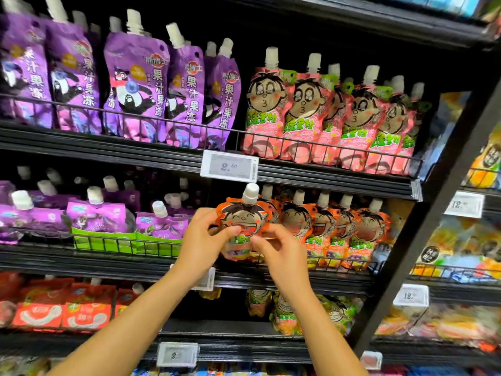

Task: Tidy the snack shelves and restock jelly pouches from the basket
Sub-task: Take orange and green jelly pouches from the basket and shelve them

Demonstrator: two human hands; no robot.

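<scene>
An orange jelly pouch (242, 215) with a white cap and a laughing cartoon face stands upright at the left end of the orange row (339, 229) on the middle shelf. My left hand (206, 237) pinches its left side, thumb across the front. My right hand (276, 248) pinches its lower right side. The basket is out of view.
Purple pouches (135, 85) and pink pouches (325, 112) fill the upper shelf behind a wire rail (238, 134). Purple pouches in green trays (113, 221) lie left of my hands. Red packs (62, 308) and green pouches (287, 310) sit below. A price tag (229, 166) hangs above.
</scene>
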